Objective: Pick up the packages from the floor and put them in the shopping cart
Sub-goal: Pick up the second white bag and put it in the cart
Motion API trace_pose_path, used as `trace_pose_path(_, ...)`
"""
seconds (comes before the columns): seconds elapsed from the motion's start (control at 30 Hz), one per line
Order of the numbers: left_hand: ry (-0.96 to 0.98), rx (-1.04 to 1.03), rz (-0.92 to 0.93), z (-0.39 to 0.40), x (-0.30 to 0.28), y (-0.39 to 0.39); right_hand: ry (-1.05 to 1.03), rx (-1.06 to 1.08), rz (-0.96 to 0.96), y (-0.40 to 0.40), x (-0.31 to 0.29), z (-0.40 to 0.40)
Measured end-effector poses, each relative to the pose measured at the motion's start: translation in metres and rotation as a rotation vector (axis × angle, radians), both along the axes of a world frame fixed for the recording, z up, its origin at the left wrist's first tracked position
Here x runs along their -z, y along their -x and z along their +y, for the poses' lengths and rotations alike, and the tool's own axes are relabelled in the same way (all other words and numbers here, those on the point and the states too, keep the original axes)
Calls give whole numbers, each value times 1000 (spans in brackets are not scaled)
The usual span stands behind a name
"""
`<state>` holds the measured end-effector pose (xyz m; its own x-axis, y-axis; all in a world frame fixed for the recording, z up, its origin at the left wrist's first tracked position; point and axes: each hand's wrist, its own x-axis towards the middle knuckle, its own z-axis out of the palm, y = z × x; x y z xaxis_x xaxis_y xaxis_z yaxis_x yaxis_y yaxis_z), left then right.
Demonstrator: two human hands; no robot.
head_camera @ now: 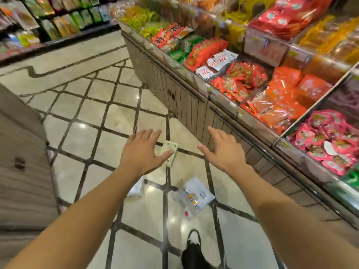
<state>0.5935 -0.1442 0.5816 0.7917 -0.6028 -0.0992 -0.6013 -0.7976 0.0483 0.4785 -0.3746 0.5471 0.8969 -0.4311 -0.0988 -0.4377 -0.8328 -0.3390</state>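
Both my left hand (142, 150) and right hand (223, 150) are spread wide, grabbing nothing, above three packages (194, 195) lying on the floor (81, 136).

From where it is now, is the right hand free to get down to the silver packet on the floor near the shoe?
Probably yes. The right hand is open and holds nothing, and nothing lies over the silver packet on the floor. The hand looks well above it, so it needs a downward reach.
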Motion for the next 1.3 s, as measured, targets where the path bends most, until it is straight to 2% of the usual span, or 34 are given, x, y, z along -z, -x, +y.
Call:
trace_pose_path(0.2,-75,68,70,-52,70,-38,-108,99,43,-26,100,-22)
trace_pose_path(0.33,-159,173,102,-84,153,-60,-136,170,94,-35,187,-34)
trace_pose_path(0.47,-214,204,209,-105,280,-73,-223,324,139,-28,301,-39)
trace_pose_path(0.63,-325,251,346,-118,469,-75,-334,479,255,-9,474,-18)
trace_pose_path(0.77,-395,372,360,-125,608,-84,-394,558,373,2,607,-1)
trace_pose_path(0.9,-440,464,334,-125,720,-102,-451,676,444,7,712,9)
trace_pose_path(1.03,-421,436,295,-134,801,-118,-455,904,338,7,786,14)
trace_pose_path(1.1,-374,352,349,-141,829,-125,-567,990,267,6,811,16)
trace_pose_path(1.2,-248,189,614,-143,855,-132,-836,1114,57,4,834,23)
trace_pose_path(1.3,-70,78,830,-137,865,-132,-955,1208,-137,2,846,29)
